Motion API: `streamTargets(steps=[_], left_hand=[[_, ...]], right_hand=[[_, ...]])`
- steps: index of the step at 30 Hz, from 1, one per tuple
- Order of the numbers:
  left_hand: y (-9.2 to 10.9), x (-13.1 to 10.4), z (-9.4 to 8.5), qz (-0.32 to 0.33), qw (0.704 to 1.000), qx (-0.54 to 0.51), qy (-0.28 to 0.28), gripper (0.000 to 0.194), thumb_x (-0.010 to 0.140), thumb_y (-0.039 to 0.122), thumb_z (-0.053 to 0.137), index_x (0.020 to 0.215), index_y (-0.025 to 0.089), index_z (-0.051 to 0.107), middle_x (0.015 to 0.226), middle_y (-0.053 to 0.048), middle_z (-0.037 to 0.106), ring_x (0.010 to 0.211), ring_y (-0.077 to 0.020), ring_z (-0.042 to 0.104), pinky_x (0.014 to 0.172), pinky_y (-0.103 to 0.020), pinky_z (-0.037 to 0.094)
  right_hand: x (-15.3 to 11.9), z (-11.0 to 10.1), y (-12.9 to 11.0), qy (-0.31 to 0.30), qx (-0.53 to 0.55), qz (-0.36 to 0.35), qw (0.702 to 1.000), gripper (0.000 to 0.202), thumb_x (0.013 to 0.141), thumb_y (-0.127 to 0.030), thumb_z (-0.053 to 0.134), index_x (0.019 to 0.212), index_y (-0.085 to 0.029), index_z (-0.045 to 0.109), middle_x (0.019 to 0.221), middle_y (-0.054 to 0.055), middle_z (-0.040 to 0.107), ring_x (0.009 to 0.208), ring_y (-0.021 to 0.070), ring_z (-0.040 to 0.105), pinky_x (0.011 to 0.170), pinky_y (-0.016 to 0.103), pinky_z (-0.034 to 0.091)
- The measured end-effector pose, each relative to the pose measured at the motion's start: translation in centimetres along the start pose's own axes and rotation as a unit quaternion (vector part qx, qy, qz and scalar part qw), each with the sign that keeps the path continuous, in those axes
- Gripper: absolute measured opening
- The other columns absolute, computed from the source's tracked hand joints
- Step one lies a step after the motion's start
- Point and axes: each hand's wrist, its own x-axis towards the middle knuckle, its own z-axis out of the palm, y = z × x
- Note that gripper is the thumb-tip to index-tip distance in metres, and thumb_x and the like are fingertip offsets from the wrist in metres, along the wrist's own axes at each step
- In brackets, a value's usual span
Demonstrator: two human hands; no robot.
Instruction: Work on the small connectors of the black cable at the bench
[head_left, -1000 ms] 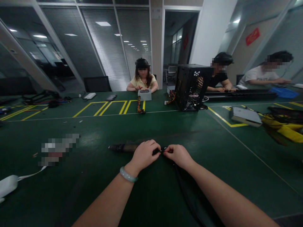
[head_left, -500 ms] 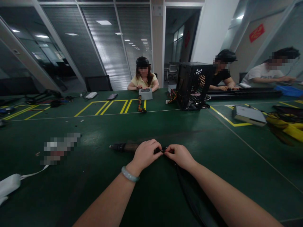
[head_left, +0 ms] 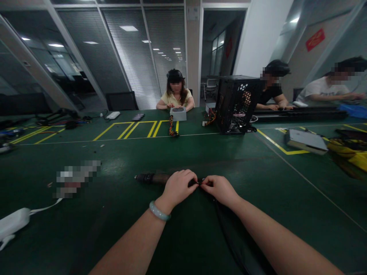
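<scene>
A dark electric screwdriver [head_left: 156, 178] lies across the green table [head_left: 137, 236], its bit pointing left. My left hand [head_left: 179, 188], with a pale bangle at the wrist, is closed over the tool's rear end. Close beside it, my right hand [head_left: 221, 190] pinches the end of a black cable [head_left: 222, 223] between thumb and fingers. The fingertips of both hands nearly meet where tool and cable end come together. My fingers cover that joint, so I cannot tell whether the two are connected. From there the cable runs down toward the table's near edge.
A black computer case [head_left: 237, 105] stands at the far side. Left of it, a person sits behind a grey power supply [head_left: 178, 114] with bundled wires. A silver metal box [head_left: 306, 141] lies at right. A white power bank [head_left: 14, 223] with its cable lies at left. Two more people sit at far right.
The whole view has shifted slightly, so everything appears a little farther right. Both hands keep the same grip at the screwdriver's rear end.
</scene>
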Motion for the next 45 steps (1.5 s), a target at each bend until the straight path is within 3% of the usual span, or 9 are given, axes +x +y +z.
streamTargets(steps=[5,12,18,24,36,45], left_hand=[[0.1,0.1,-0.1,0.016,1.0,-0.004,0.002,0.011,0.088,0.023,0.061,0.099,0.026,0.061,0.1,0.001,0.063,0.092,-0.0184,0.059,0.081,-0.034,0.044],[0.1,0.1,0.0,-0.009,1.0,-0.004,0.007,0.015,0.085,0.03,0.066,0.095,0.024,0.058,0.093,0.001,0.063,0.089,-0.0196,0.059,0.08,-0.035,0.043],[0.8,0.5,-0.5,-0.017,1.0,-0.005,-0.023,0.01,0.085,0.023,0.064,0.092,0.024,0.057,0.094,0.002,0.062,0.089,-0.0186,0.059,0.077,-0.033,0.044],[1.1,0.5,-0.9,-0.043,0.998,0.003,-0.039,0.021,0.082,0.027,0.069,0.098,0.023,0.057,0.094,-0.001,0.063,0.091,-0.0216,0.059,0.078,-0.034,0.044],[1.1,-1.0,-0.2,-0.002,0.999,-0.029,0.028,0.013,0.087,0.016,0.062,0.098,0.023,0.062,0.111,0.0,0.063,0.105,-0.0186,0.056,0.094,-0.036,0.039],[0.7,-0.8,0.1,-0.01,0.998,-0.043,0.043,0.014,0.085,0.016,0.064,0.097,0.023,0.063,0.107,0.001,0.064,0.101,-0.0178,0.058,0.09,-0.034,0.04]], right_hand=[[0.0,0.0,-0.1,0.006,-0.006,0.004,1.0,0.015,0.084,-0.033,0.062,0.083,-0.024,0.073,0.083,-0.001,0.073,0.074,0.0166,0.065,0.065,0.025,0.042],[0.0,0.2,-0.1,0.015,-0.009,0.003,1.0,0.015,0.084,-0.033,0.061,0.083,-0.024,0.073,0.083,-0.001,0.072,0.074,0.0163,0.064,0.066,0.025,0.041],[0.1,0.2,0.1,0.006,0.001,-0.002,1.0,0.017,0.085,-0.034,0.059,0.082,-0.024,0.072,0.082,-0.001,0.072,0.072,0.0156,0.064,0.064,0.024,0.04],[0.2,0.0,0.2,-0.001,-0.005,-0.003,1.0,0.017,0.085,-0.034,0.06,0.08,-0.023,0.072,0.081,-0.001,0.072,0.072,0.0155,0.064,0.062,0.023,0.038],[0.0,0.0,0.2,-0.015,0.015,-0.015,1.0,0.018,0.085,-0.036,0.058,0.085,-0.024,0.072,0.087,-0.001,0.073,0.078,0.0179,0.066,0.068,0.024,0.043],[0.0,0.0,-0.1,-0.005,0.008,-0.007,1.0,0.016,0.085,-0.033,0.059,0.081,-0.024,0.071,0.082,-0.002,0.072,0.075,0.0163,0.065,0.065,0.024,0.041]])
